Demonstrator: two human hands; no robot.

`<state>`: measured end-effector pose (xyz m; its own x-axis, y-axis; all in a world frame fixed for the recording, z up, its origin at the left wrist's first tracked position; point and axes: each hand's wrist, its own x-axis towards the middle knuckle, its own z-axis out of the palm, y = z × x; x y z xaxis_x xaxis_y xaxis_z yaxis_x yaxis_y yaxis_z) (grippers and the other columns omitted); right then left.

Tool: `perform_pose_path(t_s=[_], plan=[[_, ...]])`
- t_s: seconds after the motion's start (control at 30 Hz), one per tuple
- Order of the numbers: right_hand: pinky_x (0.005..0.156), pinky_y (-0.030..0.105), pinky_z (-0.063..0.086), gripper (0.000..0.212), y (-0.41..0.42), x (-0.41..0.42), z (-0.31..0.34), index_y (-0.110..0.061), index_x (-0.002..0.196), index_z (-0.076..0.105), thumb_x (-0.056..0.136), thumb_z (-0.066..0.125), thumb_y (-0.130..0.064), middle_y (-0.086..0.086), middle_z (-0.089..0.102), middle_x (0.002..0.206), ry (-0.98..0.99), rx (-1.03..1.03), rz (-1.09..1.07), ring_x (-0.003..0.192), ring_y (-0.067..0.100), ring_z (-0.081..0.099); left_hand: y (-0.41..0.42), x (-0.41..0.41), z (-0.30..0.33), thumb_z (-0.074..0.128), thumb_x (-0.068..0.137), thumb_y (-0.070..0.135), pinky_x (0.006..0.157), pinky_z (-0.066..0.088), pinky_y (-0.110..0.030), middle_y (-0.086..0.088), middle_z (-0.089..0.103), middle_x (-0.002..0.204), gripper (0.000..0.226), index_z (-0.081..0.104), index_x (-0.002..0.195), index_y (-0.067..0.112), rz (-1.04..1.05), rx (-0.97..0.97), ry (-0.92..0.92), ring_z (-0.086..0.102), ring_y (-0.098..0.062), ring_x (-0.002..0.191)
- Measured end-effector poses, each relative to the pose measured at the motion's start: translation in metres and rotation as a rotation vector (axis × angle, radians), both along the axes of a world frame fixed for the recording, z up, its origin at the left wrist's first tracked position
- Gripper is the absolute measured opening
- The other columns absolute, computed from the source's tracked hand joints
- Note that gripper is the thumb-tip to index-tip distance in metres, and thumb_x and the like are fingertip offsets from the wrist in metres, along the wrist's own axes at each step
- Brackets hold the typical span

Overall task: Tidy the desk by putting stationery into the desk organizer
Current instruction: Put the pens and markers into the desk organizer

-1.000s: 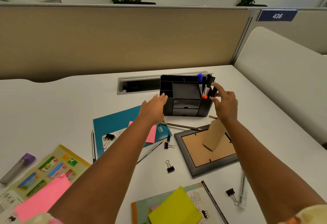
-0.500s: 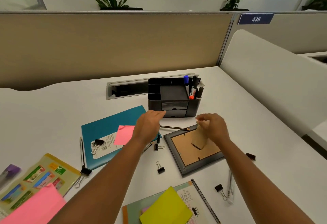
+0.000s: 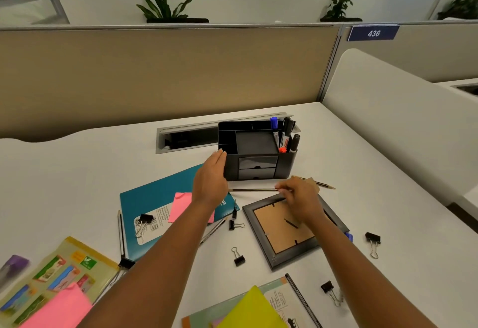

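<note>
The black desk organizer (image 3: 258, 171) stands mid-desk with two small drawers in front and several markers (image 3: 284, 133) upright in its right compartment. My left hand (image 3: 210, 180) is flat and open, with its fingertips against the organizer's left wall. A thin pencil (image 3: 252, 189) lies on the desk just in front of the organizer. My right hand (image 3: 300, 201) pinches that pencil's right end with its fingertips. A second pencil (image 3: 322, 184) lies behind my right hand, partly hidden.
A face-down picture frame (image 3: 284, 252) lies under my right wrist. A teal folder (image 3: 155, 195) with a pink sticky note (image 3: 181, 206), several binder clips (image 3: 239, 257), loose pencils (image 3: 121, 232) and coloured notes (image 3: 248, 309) lie around. A cable slot (image 3: 186, 136) runs behind the organizer.
Both hands left the organizer's sides and drew back. The left hand returned to its left wall. The right hand dropped to the pencil in front and pinched its end.
</note>
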<state>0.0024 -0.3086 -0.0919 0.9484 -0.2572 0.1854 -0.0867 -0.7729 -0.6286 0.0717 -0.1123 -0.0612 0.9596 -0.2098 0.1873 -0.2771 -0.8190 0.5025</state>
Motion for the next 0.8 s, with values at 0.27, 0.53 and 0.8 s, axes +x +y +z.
perform_pose_path(t_s=[0.27, 0.53, 0.8], plan=[[0.076, 0.014, 0.055, 0.014, 0.005, 0.011, 0.074, -0.003, 0.096, 0.068, 0.085, 0.058, -0.003, 0.011, 0.068, 0.097, -0.307, 0.502, -0.011, 0.087, 0.016, 0.065, 0.012, 0.005, 0.004, 0.045, 0.094, 0.005, 0.106, 0.041, -0.033, -0.003, 0.038, 0.15, 0.047, 0.043, 0.14, 0.016, -0.032, -0.059, -0.006, 0.04, -0.022, 0.136], [0.094, 0.029, 0.043, 0.026, 0.012, 0.024, 0.05, -0.014, 0.112, 0.064, 0.086, 0.06, -0.018, 0.006, 0.063, 0.121, 0.398, -0.134, 0.07, 0.109, 0.02, 0.058, 0.015, 0.009, 0.009, 0.048, 0.091, 0.003, 0.105, 0.043, -0.034, -0.002, 0.041, 0.149, 0.05, 0.045, 0.139, 0.018, -0.059, -0.035, 0.024, 0.043, -0.023, 0.134], [0.067, 0.024, 0.041, 0.042, 0.029, 0.009, 0.016, -0.021, 0.078, 0.053, 0.072, 0.06, -0.062, -0.004, 0.059, 0.077, 0.34, -0.252, 0.043, 0.076, 0.011, 0.052, 0.014, 0.008, 0.012, 0.047, 0.093, 0.005, 0.105, 0.043, -0.033, -0.002, 0.038, 0.151, 0.048, 0.045, 0.138, 0.02, -0.035, -0.053, 0.049, 0.04, -0.023, 0.136]])
